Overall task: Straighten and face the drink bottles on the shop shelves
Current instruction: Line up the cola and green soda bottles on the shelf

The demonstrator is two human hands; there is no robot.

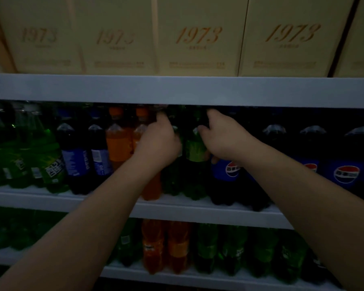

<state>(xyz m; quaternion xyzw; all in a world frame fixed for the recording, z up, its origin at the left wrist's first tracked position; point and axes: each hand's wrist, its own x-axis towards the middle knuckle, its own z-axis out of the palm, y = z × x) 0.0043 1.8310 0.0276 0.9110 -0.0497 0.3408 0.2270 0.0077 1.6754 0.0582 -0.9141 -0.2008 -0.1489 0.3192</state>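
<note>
Cola bottle (225, 175) crowds green bottle (194, 149) between left hand (158, 143) and right hand (222, 139).

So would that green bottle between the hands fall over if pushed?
Probably it tips fairly easily: the green bottle is tall and narrow. It looks full, so it is likely heavy. The cola bottle close beside it might catch it.

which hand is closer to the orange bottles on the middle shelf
Left. The left hand overlaps the nearer of the orange bottles; the right hand sits further right, beyond a green bottle, over a blue-label cola bottle.
</note>
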